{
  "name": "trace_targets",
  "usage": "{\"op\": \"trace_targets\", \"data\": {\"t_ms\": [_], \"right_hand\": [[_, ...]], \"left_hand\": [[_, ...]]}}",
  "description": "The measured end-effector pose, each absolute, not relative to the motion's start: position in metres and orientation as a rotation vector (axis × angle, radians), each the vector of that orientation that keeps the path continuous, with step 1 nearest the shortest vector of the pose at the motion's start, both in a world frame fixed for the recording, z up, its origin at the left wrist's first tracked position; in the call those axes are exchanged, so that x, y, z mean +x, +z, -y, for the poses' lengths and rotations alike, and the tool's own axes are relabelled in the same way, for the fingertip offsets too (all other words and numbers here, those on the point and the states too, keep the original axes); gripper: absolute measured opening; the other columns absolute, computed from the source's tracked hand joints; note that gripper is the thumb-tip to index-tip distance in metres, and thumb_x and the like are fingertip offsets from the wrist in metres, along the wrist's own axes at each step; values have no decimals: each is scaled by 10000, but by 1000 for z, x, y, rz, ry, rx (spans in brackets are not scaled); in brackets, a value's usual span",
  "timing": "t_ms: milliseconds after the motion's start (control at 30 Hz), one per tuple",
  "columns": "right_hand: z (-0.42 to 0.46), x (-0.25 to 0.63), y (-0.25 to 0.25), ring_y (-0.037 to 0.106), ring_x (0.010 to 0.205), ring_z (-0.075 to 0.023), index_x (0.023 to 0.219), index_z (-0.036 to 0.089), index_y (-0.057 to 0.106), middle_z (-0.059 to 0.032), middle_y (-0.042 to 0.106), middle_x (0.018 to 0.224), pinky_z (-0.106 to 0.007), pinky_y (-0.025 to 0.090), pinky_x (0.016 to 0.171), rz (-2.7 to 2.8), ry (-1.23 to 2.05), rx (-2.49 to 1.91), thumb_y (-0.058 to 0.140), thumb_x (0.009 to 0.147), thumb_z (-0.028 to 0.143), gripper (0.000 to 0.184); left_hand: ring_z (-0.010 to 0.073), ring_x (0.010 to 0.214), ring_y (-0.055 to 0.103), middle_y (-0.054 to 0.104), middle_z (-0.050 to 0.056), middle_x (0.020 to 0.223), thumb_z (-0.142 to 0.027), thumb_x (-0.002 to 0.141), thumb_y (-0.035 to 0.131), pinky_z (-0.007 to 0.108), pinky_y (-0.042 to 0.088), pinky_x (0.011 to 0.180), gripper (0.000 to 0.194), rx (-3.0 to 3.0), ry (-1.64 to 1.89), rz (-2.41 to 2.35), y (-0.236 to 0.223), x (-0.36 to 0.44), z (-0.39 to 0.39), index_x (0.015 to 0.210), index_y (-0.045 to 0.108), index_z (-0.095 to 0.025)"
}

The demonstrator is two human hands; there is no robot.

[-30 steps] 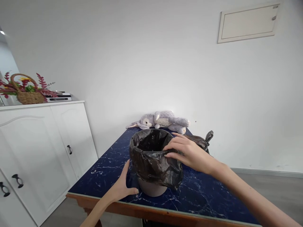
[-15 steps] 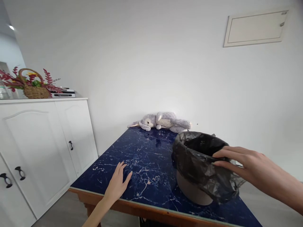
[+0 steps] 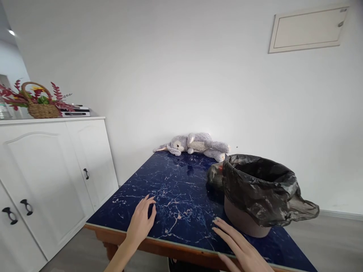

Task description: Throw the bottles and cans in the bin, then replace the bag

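Note:
A small bin (image 3: 244,221) lined with a black plastic bag (image 3: 262,190) stands on the right side of the dark blue marbled table (image 3: 181,189). Behind it lies a tied black bag (image 3: 214,176), partly hidden. My left hand (image 3: 140,221) rests flat on the table near the front edge, fingers stretched out, holding nothing. My right hand (image 3: 241,247) lies open on the table just in front of the bin, fingers extended and not touching it.
A grey plush toy (image 3: 195,143) lies at the table's far end by the white wall. A white cabinet (image 3: 48,177) stands at the left, with a flower basket (image 3: 39,104) and a flat device (image 3: 75,111) on top.
My right hand carried the lined bin from the table's middle to the right side, let go of its rim and dropped to the table. My left hand left the bin and lies flat.

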State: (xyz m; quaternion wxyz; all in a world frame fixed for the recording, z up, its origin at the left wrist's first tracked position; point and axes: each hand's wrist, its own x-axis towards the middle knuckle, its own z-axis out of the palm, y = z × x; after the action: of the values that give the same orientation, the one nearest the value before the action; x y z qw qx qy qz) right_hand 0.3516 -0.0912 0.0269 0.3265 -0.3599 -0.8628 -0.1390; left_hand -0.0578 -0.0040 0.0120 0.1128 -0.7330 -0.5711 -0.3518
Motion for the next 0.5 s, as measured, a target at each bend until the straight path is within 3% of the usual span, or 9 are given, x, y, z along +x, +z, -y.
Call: {"op": "trace_targets", "data": {"t_ms": [67,300,500], "right_hand": [[75,353,2,649,1342,-273,1622,290,443,-47,574,1560,-302,636,987,2335,-306,-984,634,1029,454,645],[54,351,-21,516,1462,-323,1696,345,189,-37,370,1672,-460,534,1156,2431,-323,-1101,510,1089,461,697],[61,349,-19,413,1527,-365,1691,390,161,7,263,1711,-515,502,1174,2472,-173,-1224,490,1066,582,731]], "left_hand": [[310,1359,631,745,61,1331,-428,1054,483,499,577,1089,287,-2151,-1056,1654,14,-58,6,1110,718,-273],[306,1116,734,796,78,1142,-418,1039,501,485,623,948,288,-2024,-1117,1669,14,-56,9,1121,715,-244],[344,1208,698,802,86,1135,-411,1011,539,497,609,975,266,-1970,-1135,1672,14,-55,9,1041,747,-248]]}}
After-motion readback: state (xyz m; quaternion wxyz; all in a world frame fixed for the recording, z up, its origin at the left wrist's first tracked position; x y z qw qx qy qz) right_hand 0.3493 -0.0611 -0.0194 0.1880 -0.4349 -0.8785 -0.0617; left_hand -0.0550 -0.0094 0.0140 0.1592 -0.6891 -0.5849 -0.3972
